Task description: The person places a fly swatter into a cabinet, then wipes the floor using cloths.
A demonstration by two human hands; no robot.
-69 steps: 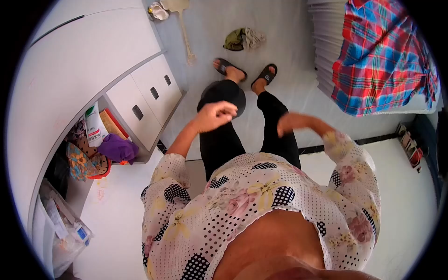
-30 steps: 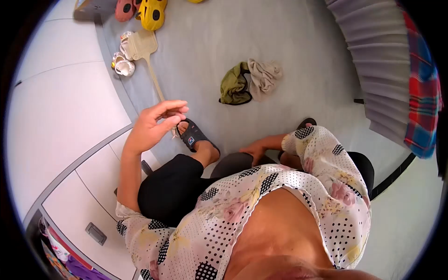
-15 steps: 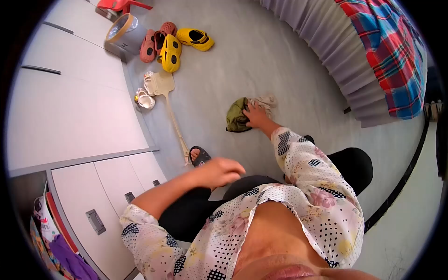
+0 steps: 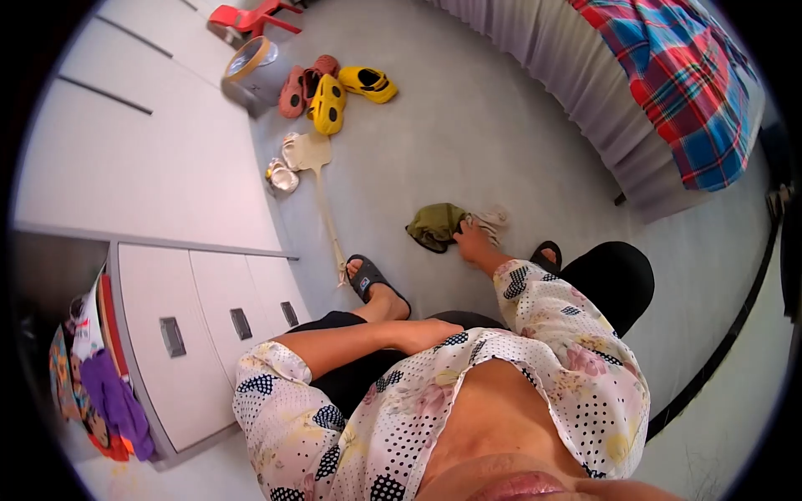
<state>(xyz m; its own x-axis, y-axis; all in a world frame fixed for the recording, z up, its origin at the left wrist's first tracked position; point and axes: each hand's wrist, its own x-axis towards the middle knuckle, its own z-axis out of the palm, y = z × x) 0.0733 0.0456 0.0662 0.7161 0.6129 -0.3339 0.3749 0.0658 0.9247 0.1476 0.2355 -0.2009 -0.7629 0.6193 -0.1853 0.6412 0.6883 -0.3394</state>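
Observation:
On the grey floor lies a crumpled olive-green cloth item (image 4: 436, 225) with a dark edge, perhaps a hat. A pale beige cloth (image 4: 489, 219) sits against its right side. My right hand (image 4: 476, 244) reaches down to where the two meet, its fingers closed on the dark edge of the green cloth. Across my lap lies my left forearm, and my left hand (image 4: 428, 335) rests at the waist by the shirt hem; its fingers are not distinct. I am low down, with black slippers (image 4: 365, 274) on my feet.
A beige fly swatter (image 4: 322, 196) lies left of the cloth, beside small white shoes (image 4: 282, 176). Beyond are yellow clogs (image 4: 327, 104), pink clogs (image 4: 292, 92), a bin (image 4: 261, 77) and a red chair (image 4: 249, 17). White drawers (image 4: 209, 334) line the left; a skirted bed (image 4: 576, 92) stands right.
My right hand has gone from lying spread over the green cloth to gripping its edge, and the cloth has shifted shape. My left hand has drawn down to my waist. The view has tilted.

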